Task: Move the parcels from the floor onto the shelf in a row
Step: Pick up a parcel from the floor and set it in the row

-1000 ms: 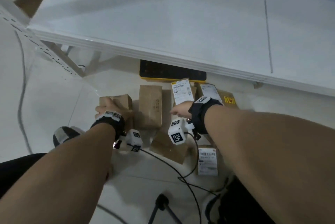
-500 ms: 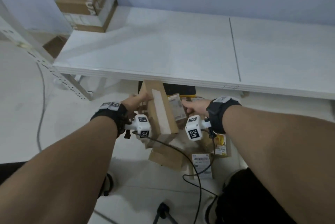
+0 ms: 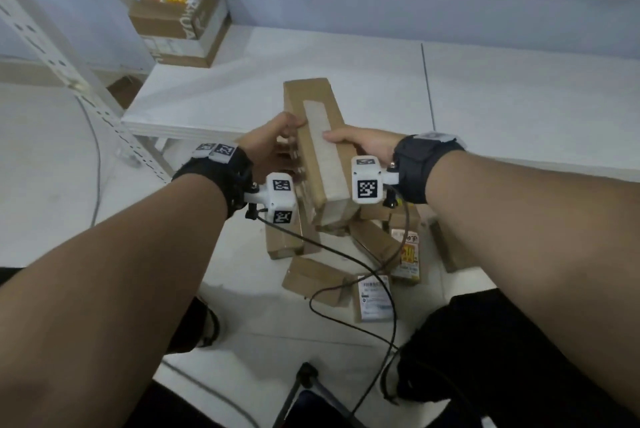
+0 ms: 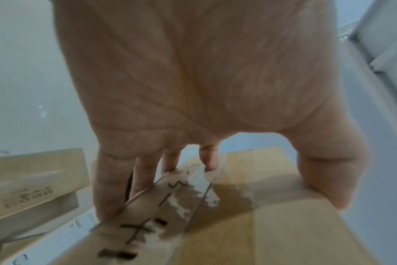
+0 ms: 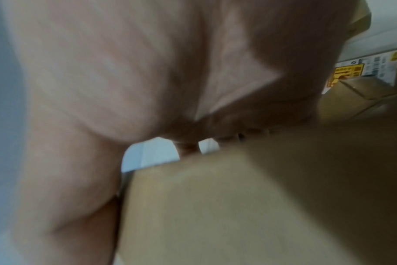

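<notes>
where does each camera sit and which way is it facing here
Head: on the person's head, looking forward and down at the shelf and floor parcels; both forearms, left hand and right hand show.
Left wrist: under the left wrist, looking along the palm at the held parcel; palm and fingers show.
Right wrist: under the right wrist, facing that parcel's plain side; blurred palm shows.
Shared: all three show the held parcel.
</notes>
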